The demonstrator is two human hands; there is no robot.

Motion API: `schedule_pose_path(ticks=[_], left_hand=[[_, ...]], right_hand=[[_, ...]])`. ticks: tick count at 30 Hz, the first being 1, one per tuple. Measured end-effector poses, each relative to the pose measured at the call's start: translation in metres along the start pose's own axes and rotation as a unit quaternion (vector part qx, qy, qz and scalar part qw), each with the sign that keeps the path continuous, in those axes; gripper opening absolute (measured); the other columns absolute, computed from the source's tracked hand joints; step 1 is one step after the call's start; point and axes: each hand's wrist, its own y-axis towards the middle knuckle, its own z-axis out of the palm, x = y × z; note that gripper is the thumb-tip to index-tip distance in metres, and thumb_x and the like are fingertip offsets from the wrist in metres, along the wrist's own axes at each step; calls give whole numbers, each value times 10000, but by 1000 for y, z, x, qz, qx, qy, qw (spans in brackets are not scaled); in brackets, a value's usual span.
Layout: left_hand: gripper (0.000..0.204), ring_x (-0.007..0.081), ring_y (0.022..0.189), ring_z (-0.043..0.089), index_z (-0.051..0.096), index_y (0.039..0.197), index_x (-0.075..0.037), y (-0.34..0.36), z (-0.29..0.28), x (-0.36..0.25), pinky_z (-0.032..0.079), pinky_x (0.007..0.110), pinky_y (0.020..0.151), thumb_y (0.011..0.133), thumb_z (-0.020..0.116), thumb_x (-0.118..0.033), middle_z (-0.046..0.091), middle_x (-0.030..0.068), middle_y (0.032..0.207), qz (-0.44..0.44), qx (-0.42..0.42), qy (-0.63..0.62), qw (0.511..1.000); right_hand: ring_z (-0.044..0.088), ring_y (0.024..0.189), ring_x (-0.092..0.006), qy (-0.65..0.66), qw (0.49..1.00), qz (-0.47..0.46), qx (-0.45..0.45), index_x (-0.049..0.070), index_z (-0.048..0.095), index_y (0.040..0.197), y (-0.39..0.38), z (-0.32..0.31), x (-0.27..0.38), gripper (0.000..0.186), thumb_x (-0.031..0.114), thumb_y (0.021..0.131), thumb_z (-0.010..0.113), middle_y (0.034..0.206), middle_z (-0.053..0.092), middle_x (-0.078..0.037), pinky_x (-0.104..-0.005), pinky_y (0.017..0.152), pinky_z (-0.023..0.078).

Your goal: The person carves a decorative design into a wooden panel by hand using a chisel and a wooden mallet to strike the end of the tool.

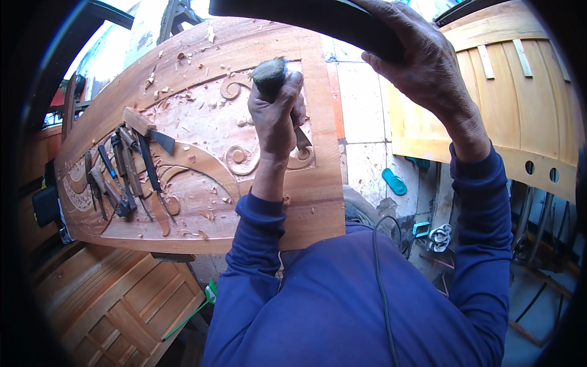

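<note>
My left hand [275, 113] is closed round the upright handle of a chisel [269, 76], whose blade [302, 139] rests near a carved scroll at the right end of the wooden panel [328, 202]. Raised above and to the right, my right hand [425, 61] grips a long dark block [318, 18], which is partly cut off by the top of the view. Shavings lie over the carved scrollwork. A pile of chisels and gouges [122, 171] lies on the panel's left half, beside a small wood offcut [137, 121].
A pale plank door [489, 110] stands at the right, above metal frames [535, 226]. Another panelled wooden door [131, 300] is at lower left. Teal sandal [394, 181] and pale footwear [440, 238] are on the floor. A cable [378, 269] hangs over my shirt.
</note>
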Motion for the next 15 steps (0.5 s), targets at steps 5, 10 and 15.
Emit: schedule_pose_path(ticks=[5, 10, 15], left_hand=[[150, 28, 465, 452, 637, 1076, -68, 1, 1, 0, 349, 215, 399, 989, 746, -124, 563, -37, 684, 6, 21, 1, 1000], [132, 36, 465, 460, 641, 1050, -63, 3, 1, -1, 355, 220, 400, 987, 744, -118, 561, -35, 675, 9, 21, 6, 1000], [148, 35, 410, 397, 622, 975, -81, 7, 6, -2, 315, 203, 384, 991, 731, -181, 517, -26, 593, 12, -5, 16, 1000]], right_hand=[[748, 977, -278, -2, 1000, 3, 4, 212, 601, 1502, -3, 0, -1, 724, -7, 835, 777, 1093, 736, -126, -383, 844, 624], [748, 963, -267, 5, 1000, 21, 12, 213, 590, 1514, -1, -3, 2, 738, -13, 835, 772, 1089, 736, -127, -378, 836, 629], [748, 969, -259, 15, 999, 28, 13, 204, 589, 1514, -3, -2, -1, 736, -26, 837, 763, 1111, 738, -129, -375, 843, 632]])
